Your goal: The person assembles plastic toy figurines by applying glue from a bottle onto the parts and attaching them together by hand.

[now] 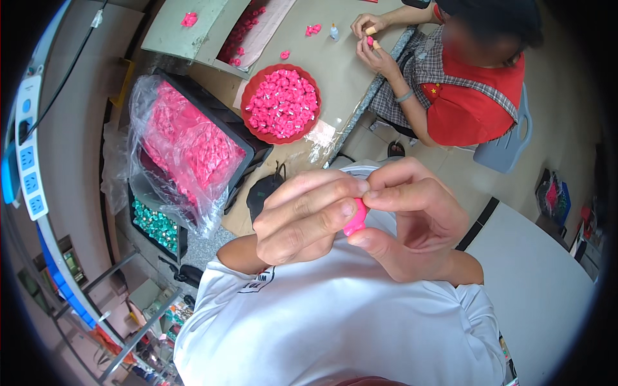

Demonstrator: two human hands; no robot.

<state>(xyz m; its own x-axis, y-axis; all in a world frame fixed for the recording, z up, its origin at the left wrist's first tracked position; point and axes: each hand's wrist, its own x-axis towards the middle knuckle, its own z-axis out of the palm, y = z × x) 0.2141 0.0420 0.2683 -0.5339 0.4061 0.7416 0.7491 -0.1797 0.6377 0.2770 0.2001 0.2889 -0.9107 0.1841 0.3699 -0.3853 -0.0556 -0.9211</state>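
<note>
Both hands raised close to the chest, over a white shirt [335,321]. Left hand [306,222] curled, fingertips and thumb pinching a small pink piece [355,219]; right hand [418,222] closes on the same piece from the other side, thumb under it, index finger over the top. Piece sits between the two sets of fingertips, mostly hidden, so its shape cannot be told. Judgement on progress: one piece in hand, being pressed or joined, not yet put down. On the table [351,64] a red round tray [250,96] heaped with many small pink pieces; whether these are done or waiting I cannot tell. Just left of the tray a black crate [219,112] lined with a clear plastic bag [154,96] full of more pink material, and below it a lower bin of green pieces [154,225]. A few loose pink pieces lie farther up the table near a grey-green box [187,38]. Judging by the bag, much stock is left. Across the table a seated person in a red vest handles a pink piece with both hands [373,38]. White power strip [27,148] at far left
</note>
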